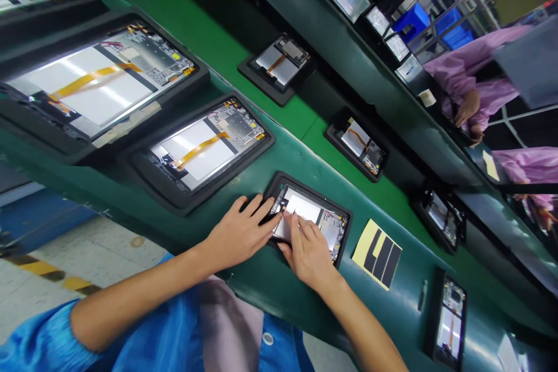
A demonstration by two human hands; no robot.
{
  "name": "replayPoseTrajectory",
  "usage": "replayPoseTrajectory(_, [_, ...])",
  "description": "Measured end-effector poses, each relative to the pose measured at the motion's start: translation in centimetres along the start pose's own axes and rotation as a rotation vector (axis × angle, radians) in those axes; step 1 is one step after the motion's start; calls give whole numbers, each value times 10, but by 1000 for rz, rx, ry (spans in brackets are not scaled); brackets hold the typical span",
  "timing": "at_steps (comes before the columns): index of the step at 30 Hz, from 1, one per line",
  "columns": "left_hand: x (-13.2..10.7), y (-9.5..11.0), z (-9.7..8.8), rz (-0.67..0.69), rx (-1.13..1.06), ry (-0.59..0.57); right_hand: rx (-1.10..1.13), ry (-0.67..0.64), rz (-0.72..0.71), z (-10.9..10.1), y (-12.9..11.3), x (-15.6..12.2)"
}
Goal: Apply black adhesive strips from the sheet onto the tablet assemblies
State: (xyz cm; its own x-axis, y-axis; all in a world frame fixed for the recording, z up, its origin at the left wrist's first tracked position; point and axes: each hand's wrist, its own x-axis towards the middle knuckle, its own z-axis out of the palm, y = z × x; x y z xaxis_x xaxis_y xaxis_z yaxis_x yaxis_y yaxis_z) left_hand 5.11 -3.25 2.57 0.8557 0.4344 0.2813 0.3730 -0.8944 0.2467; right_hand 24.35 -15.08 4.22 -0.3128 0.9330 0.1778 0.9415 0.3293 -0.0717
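Note:
An opened tablet (325, 222) lies in a black tray (305, 181) at the near edge of the green conveyor belt. Its white battery and circuit board show. My left hand (239, 231) rests on the tray's left end, fingers spread flat toward the tablet's corner. My right hand (307, 250) lies over the tablet's lower middle, fingers stretched out and pressing on the white battery. Neither hand holds anything I can see.
A yellow sheet with black strips (377, 253) lies right of the tray. More opened tablets in trays (200, 148) (449, 319) (360, 145) ride the belt (244, 52). A person in a pink coat (475, 78) works across the line. Blue bins (414, 17) stand behind.

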Motion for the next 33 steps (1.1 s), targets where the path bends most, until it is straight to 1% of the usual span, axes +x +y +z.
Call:
replayPoseTrajectory(4, [-2, -2, 1, -11, -57, 2, 26, -18, 17, -5, -3, 3])
replayPoseTrajectory(9, [-3, -2, 2, 4, -47, 0, 3, -10, 28, -9, -6, 5])
replayPoseTrajectory(16, [2, 1, -3, -27, -70, -41, 66, 2, 62, -7, 1, 2])
replayPoseTrajectory(20, [4, 1, -6, -17, -51, -67, 93, 8, 68, -7, 2, 1])
replayPoseTrajectory(26, [2, -2, -5, 31, -2, -47, 114, -29, 42, -12, 5, 4])
replayPoseTrajectory(29, [1, -6, -4, 28, -36, -30, 125, -68, 37, -16, 9, 7])
replayPoseTrajectory(33, [0, -8, -4, 14, -83, -57, 181, -79, 50, -19, 11, 9])
